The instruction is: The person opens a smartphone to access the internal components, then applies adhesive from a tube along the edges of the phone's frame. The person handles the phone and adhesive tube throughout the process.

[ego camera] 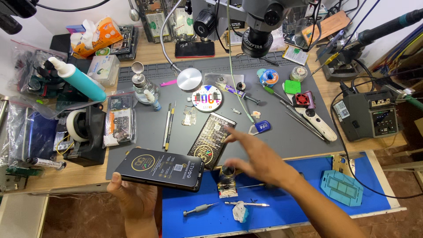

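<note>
**Phone back cover in left hand, right hand reaching over the mat**

Phone back cover, black with gold print, is sitting flat across my left hand at the near edge of the bench; my fingers are cupping it from beneath with the thumb at its left corner, so the hand is closed around it in a loose carrying grip.

To the left, a tape dispenser and a teal squeeze bottle are standing beside the grey work mat. A second black panel with gold print is lying on the mat just beyond the cover. Tweezers are lying left of it.

My right hand is stretching out over that panel with fingers spread and nothing in them, index finger pointing toward the mat. Just under its thumb a small part is resting on the blue pad, with a screwdriver nearer me.

Judgement: I am at a fetching step, cover kept ready. Next move seems to call for a fine pinch with the free hand while I keep the cover level.
</note>
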